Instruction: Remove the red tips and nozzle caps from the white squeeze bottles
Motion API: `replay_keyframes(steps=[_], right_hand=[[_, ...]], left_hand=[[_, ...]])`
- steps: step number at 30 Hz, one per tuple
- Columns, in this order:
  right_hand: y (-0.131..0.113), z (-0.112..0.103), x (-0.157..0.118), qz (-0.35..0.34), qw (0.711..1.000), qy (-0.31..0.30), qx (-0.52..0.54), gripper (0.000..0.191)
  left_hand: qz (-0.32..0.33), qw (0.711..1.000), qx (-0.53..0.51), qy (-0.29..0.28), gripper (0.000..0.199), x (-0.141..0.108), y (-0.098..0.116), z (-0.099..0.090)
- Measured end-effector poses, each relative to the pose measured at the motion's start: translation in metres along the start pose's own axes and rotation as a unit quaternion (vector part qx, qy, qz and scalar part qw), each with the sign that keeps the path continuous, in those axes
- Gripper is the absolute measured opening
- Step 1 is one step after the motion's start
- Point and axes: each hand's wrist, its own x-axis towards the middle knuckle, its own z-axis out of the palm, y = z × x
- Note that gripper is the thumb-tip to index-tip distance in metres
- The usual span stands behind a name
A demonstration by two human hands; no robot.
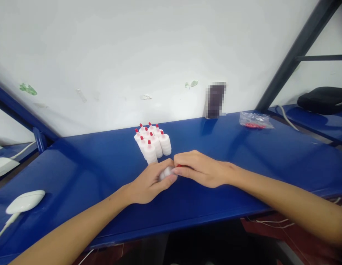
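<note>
Near the middle of the blue table (110,147), one small white bottle (166,172) sits inside the left hand (151,182), whose fingers are curled around it. At its top, the thumb and forefinger of the right hand (205,169) are closed on a single red cap (179,166), mostly hidden by the fingers; whether it is seated on the bottle cannot be told. Just beyond the left hand, nine white bottles (165,144) stand upright in a tight cluster, each topped with a red tip; their walls hide whatever they contain. Toward the far right lies one clear plastic bag (246,117) with several red pieces (254,126) inside, too bunched to count. Near the left edge rests one white device (25,201) with a cable.
</note>
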Motion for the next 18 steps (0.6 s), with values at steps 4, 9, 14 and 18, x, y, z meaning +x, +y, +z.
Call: replay_keyframes(steps=[4, 9, 14, 18], right_hand=[[0.010, -0.009, 0.000, 0.121, 0.978, -0.016, 0.169, 0.041], [0.034, -0.017, -0.004, 0.130, 0.986, -0.056, -0.091, 0.030], [0.043, -0.020, -0.004, 0.134, 0.966, -0.086, -0.202, 0.018], [0.043, -0.021, -0.004, 0.135, 0.947, -0.116, -0.266, 0.026]], left_hand=[[0.045, 0.996, 0.076, -0.011, 0.017, 0.000, 0.001, 0.002], [0.048, 0.992, 0.114, -0.030, 0.022, -0.004, 0.004, 0.003], [-0.050, 0.998, -0.038, 0.014, 0.035, -0.001, 0.005, 0.000], [-0.140, 0.949, -0.280, 0.032, 0.050, 0.005, 0.002, -0.002]])
